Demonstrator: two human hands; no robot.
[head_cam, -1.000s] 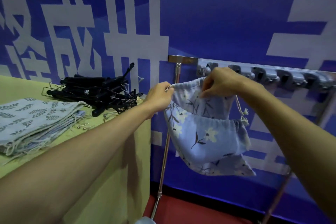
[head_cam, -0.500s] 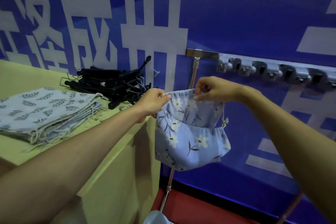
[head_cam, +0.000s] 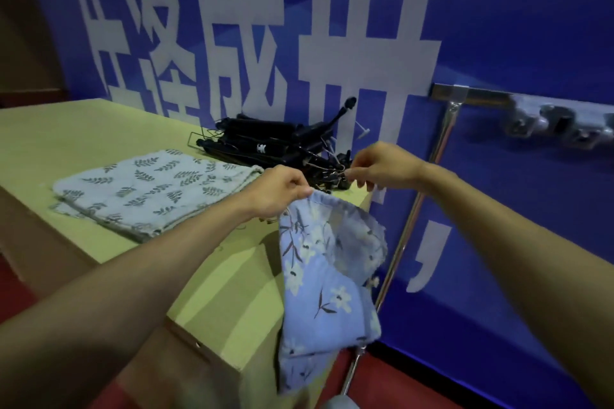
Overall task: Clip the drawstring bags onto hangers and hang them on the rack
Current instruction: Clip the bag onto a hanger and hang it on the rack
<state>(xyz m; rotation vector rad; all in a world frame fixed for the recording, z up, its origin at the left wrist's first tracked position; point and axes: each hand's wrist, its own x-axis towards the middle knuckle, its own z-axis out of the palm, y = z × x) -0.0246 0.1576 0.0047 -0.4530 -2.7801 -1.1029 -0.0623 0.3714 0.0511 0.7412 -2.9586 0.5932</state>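
A blue floral drawstring bag (head_cam: 319, 276) hangs off the table's right end, pinched at its top left corner by my left hand (head_cam: 282, 189). Its mouth sags open and the rest droops freely. My right hand (head_cam: 385, 166) is off the bag and reaches to the near edge of a pile of black clip hangers (head_cam: 272, 143), thumb and fingers pinched on a hanger's metal clip. The rack's top rail (head_cam: 481, 96) runs along the wall to the right, with a slanted chrome post (head_cam: 408, 219) below it.
A stack of grey leaf-print drawstring bags (head_cam: 149, 189) lies on the yellow-green table (head_cam: 66, 136), left of the hangers. Grey hook fittings (head_cam: 558, 126) line the rack rail. A blue banner wall with white characters stands close behind. The floor is red.
My right hand let go of the bag's top edge and moved left to the hanger pile. The bag now hangs from my left hand alone and has dropped lower. The view swung left.
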